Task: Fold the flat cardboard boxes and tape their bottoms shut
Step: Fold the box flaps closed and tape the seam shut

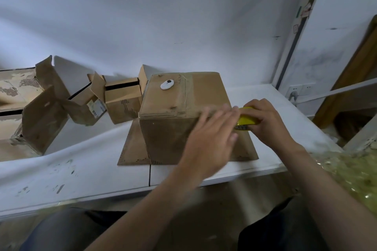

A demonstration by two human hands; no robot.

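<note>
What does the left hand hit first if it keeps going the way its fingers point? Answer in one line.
Most likely the yellow tape dispenser gripped by the right hand, just beyond the left hand at the cardboard box's right edge; motion blur leaves depth unclear.

We are looking through one wide-angle camera on our head, facing forward and down across the white table [81, 169]. We are viewing from close in: the cardboard box [163, 138] is filling the middle within arm's reach, the wall [183, 16] is rising behind it, our knee [61, 228] is showing below.
</note>
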